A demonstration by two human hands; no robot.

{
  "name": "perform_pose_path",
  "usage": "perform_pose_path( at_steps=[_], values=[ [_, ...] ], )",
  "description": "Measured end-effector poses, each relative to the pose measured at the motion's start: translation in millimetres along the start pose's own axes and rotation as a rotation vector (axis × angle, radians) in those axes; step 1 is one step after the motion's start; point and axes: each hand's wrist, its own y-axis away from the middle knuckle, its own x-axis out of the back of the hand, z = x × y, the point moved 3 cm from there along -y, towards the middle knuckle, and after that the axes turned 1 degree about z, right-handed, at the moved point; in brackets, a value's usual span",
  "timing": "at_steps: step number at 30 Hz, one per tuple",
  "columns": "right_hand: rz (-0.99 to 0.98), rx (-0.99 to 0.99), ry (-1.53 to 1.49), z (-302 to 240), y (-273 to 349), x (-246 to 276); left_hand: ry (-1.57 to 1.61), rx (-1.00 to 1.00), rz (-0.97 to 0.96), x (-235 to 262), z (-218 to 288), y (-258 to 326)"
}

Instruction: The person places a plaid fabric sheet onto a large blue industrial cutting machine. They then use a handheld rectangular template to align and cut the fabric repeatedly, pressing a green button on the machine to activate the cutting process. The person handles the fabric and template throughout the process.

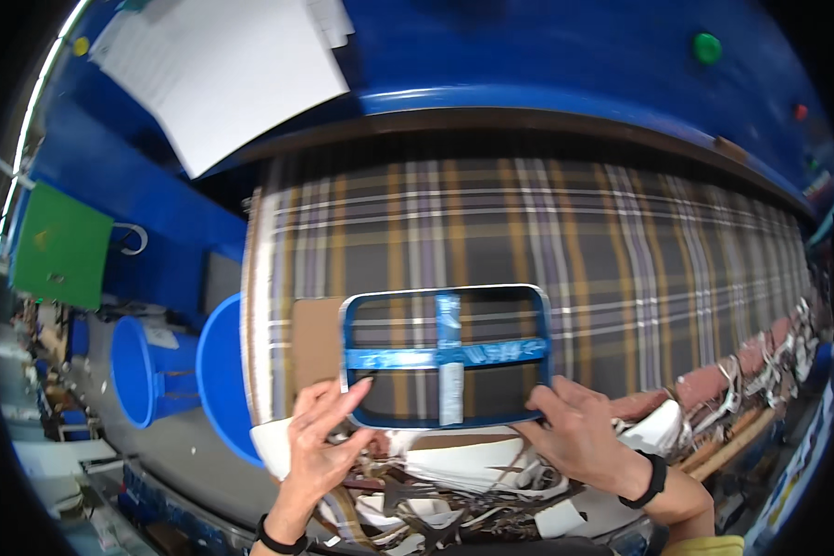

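A rectangular cutting die [448, 355] with rounded corners and blue cross bars lies over plaid fabric [584, 241] in brown, grey, purple and mustard. My left hand [322, 435] has its fingers and thumb around the die's near left corner. At the near right corner, my right hand [579, 431] grips the rim with its fingertips. A piece of brown cardboard [316, 341] sticks out beside the die's left side. Each wrist wears a black band.
White and dark scraps [463, 473] pile along the fabric's near edge. A blue machine [547, 56] spans the far side, with white papers [222, 74] on it. Blue bins [134, 371] stand at the left, below a green panel [62, 243].
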Motion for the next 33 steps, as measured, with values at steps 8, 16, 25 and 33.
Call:
perform_pose_path(
  at_steps=[8, 16, 25, 33],
  values=[
    [0.003, 0.020, 0.011, 2.9, 0.6, -1.5, 0.021, 0.033, 0.022, -4.1, -1.8, 1.7],
    [0.084, 0.065, 0.031, 0.3, 0.0, -4.3, 0.019, 0.031, 0.035, -0.9, -0.2, 2.4],
    [0.030, 0.050, 0.030, 1.0, 1.7, -2.4, 0.053, -0.002, 0.059, -3.6, 2.2, -0.4],
    [0.047, 0.069, 0.041, -4.6, -2.0, -3.6, -0.025, -0.073, 0.066, 5.3, 3.3, 2.6]
  ],
)
